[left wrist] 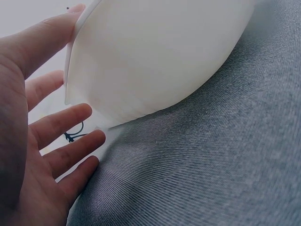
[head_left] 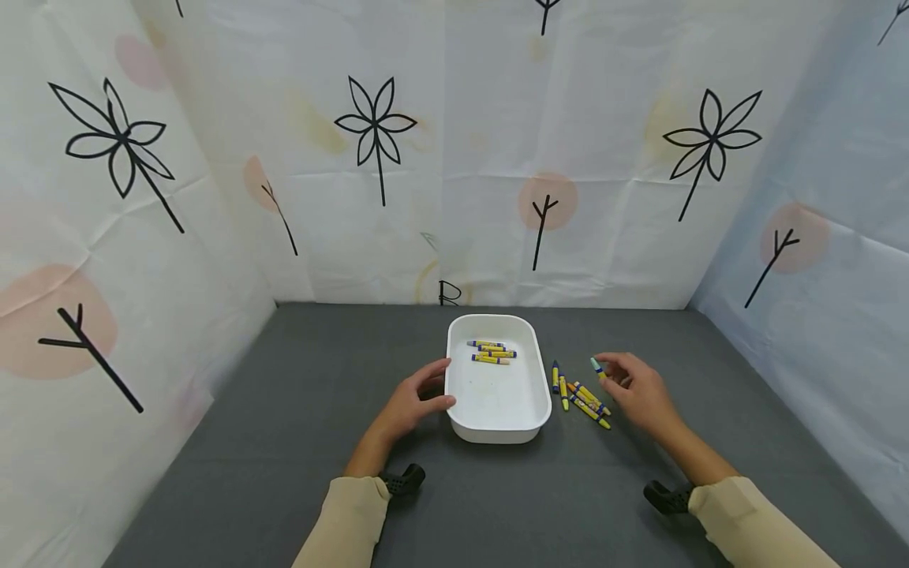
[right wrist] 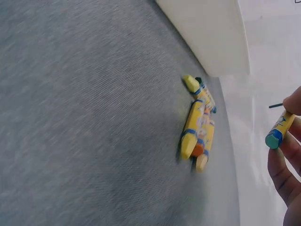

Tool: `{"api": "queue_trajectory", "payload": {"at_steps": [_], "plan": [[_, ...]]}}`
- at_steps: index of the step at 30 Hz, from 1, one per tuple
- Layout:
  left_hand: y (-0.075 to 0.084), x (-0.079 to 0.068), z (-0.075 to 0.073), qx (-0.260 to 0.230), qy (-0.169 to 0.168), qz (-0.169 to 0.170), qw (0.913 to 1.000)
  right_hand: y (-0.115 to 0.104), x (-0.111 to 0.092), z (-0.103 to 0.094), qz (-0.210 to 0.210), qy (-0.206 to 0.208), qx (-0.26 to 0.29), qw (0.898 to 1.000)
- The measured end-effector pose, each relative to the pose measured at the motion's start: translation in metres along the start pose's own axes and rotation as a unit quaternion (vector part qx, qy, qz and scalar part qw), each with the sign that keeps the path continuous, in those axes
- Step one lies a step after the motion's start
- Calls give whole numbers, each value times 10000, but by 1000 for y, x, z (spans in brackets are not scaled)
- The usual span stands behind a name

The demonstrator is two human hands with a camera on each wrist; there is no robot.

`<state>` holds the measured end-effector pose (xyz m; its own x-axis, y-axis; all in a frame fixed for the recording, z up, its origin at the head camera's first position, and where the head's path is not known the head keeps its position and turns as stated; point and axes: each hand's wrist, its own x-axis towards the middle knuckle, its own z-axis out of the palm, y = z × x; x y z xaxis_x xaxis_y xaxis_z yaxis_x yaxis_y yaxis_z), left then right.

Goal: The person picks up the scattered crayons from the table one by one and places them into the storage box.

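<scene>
Head view | left hand (head_left: pixel 404 406), spread, touches tray rim (head_left: pixel 500 427) | right hand (head_left: pixel 641 396) pinches crayon (head_left: pixel 597 368), clear of rim

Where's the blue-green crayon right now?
In the head view, the blue-green crayon is right of centre, pinched in the person's right hand, near the loose crayons that lie to the right of the white tray.

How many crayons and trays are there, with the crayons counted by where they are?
Crayons inside the white tray: 4
Loose crayons on the grey table: 5
Held crayon, in the right hand: 1
White tray: 1
Total: 11
</scene>
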<state>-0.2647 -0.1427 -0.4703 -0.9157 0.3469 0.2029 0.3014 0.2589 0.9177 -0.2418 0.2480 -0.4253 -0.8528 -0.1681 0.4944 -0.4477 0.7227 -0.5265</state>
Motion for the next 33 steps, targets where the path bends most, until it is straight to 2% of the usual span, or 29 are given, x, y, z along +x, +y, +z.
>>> {"api": "queue_trajectory", "payload": {"at_steps": [5,11,21,27,33], "plan": [[-1,0,0,-7,-3,-28,10000,-5,9,3,48,27,128,9999],[-1,1,1,-16,-23,-4,10000,-9,23,8,149,-135,324,9993],[-4,0,2,28,37,5,10000,-21,50,22,45,-375,456,9982],[-4,-1,5,-43,-52,-56,10000,-27,63,28,-44,-474,355,9982],[-1,-1,2,-38,82,-118,9999,-41,84,36,-51,-804,292,9963]]}}
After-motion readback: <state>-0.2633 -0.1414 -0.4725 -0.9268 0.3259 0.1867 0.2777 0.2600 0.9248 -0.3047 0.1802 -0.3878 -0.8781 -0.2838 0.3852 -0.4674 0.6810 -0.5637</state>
